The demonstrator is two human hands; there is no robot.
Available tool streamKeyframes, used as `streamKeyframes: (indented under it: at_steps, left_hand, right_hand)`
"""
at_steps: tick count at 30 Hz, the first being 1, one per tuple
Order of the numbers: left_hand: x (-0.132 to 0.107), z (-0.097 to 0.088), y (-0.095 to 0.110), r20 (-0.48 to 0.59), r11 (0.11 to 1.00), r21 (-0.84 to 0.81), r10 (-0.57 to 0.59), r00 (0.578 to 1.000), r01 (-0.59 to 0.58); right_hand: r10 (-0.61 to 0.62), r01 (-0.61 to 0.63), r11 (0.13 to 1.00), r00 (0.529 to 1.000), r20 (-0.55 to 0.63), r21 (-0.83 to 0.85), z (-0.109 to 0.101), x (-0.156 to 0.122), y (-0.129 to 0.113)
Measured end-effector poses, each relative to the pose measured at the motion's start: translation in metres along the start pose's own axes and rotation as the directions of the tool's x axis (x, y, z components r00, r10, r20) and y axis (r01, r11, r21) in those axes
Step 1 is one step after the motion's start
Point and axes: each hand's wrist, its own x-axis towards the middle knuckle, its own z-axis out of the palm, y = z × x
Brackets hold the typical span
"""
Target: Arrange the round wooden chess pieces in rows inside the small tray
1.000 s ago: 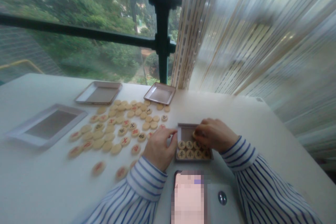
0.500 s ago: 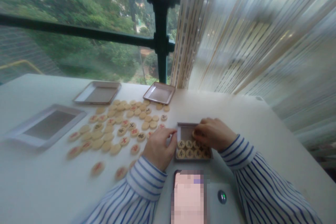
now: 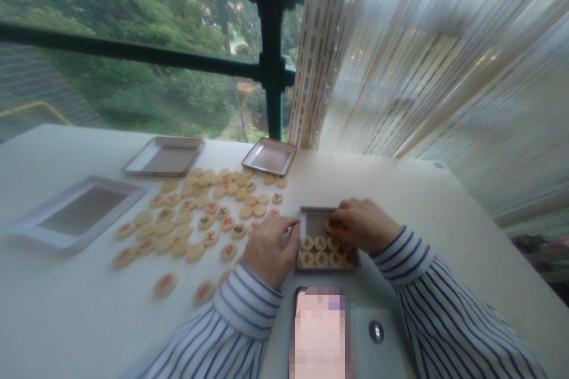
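Round wooden Chinese chess pieces with black characters fill the two near rows of a small shallow box (image 3: 329, 270). My right hand (image 3: 362, 225) is closed over the box's right side. Between its fingertips is a wooden chess piece (image 3: 328, 226), mostly hidden, so its character cannot be read. My left hand (image 3: 272, 249) rests at the box's left side, index finger and thumb gripping its wall. Many loose chess pieces (image 3: 182, 231) lie left of my left hand, some showing red or black characters, others plain.
Two shallow trays, a larger tray (image 3: 195, 157) and a smaller tray (image 3: 291, 160), lie by the window. A white-rimmed tray (image 3: 128, 192) is at the left. Nearest me are a phone (image 3: 317, 331) and a pale flat device with a dark oval button (image 3: 376, 331). A string curtain (image 3: 355, 71) hangs at right.
Both hands and the pieces stay practically where they were. The green light on the device's oval button now looks white.
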Motion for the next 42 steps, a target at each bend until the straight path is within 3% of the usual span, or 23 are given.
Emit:
streamKeyframes:
  at_steps: [17,42]
  left_hand:
    - [0.0006,-0.0015,0.0017,0.041,1.000,0.004,-0.015,0.999,0.015]
    - [-0.0011,0.0015,-0.0013,0.066,1.000,0.023,0.001,0.998,-0.002]
  right_hand:
    - [-0.020,0.020,1.000,0.999,-0.040,0.019,0.0018,-0.0022,0.0030]
    - [-0.034,0.034,0.999,0.999,0.013,0.027,-0.0024,-0.0038,-0.0002]
